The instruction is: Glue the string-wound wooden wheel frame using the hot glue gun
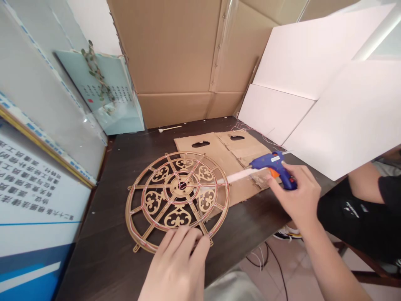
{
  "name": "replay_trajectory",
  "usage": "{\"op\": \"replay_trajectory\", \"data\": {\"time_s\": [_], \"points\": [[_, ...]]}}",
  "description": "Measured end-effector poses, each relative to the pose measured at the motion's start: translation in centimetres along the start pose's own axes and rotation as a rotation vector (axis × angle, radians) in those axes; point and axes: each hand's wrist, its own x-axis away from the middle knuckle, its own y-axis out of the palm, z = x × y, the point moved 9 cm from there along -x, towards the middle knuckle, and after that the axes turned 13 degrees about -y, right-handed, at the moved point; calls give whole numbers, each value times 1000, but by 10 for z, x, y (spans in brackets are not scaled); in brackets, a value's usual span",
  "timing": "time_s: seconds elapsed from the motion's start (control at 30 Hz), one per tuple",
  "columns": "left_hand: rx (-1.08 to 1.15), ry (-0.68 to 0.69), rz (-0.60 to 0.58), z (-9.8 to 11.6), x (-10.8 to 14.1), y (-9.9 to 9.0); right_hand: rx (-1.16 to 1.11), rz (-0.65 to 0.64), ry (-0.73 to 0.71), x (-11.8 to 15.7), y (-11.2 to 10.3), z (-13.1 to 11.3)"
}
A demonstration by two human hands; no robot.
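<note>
My right hand (297, 190) is wrapped round the handle of a blue hot glue gun (266, 161) with an orange trigger. The gun's nozzle points left, above a white strip (239, 175) and the cardboard. A round openwork wooden frame (178, 217), shaped like a wheel with scroll ornaments, lies on the dark table. Thin pinkish wire or tubing runs along its rings. At the frame's near rim is my left hand (181, 255), its fingers bent down and closed on the edge. Its fingertips are partly hidden.
A flattened cardboard piece (232, 146) with two cut-outs lies under the frame's right side. Tall cardboard (175, 50) and white panels (282, 104) stand behind. A thin stick (171, 128) lies at the back. Another person's leg (338, 205) is at the right, beside the table.
</note>
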Motion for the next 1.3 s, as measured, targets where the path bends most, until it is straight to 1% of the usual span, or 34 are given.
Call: {"op": "replay_trajectory", "data": {"time_s": [0.07, 0.13, 0.23, 0.3, 0.37, 0.43, 0.57, 0.7, 0.83, 1.0, 1.17, 1.3], "points": [[6, -14, 0, 0, 0, 0, -69, 67, -153, 4, -10, -33], [14, -15, 10, 0, 0, 0, -117, 67, -228, 10, -13, -58], [-25, 9, 45, 2, 1, -3, -146, 93, -261, 19, -18, -77], [-63, 28, 21, 3, 2, -1, -160, 124, -274, 23, -21, -83], [-79, 43, -31, 2, 2, 4, -174, 140, -288, 25, -22, -85], [-62, 62, -56, 2, 3, 6, -186, 136, -294, 26, -21, -86], [-8, 84, -40, 2, 3, 4, -215, 109, -305, 26, -18, -85], [16, 44, -82, 0, 1, 4, -241, 87, -305, 25, -15, -84], [31, 47, -80, 1, 2, -1, -250, 71, -308, 26, -13, -83], [35, 36, -114, 0, 5, 3, -265, 55, -312, 26, -13, -83], [120, -6, -130, -2, 4, 5, -269, 40, -349, 25, -14, -83], [159, -25, -131, 0, 2, 2, -292, 40, -371, 26, -15, -83]]}}
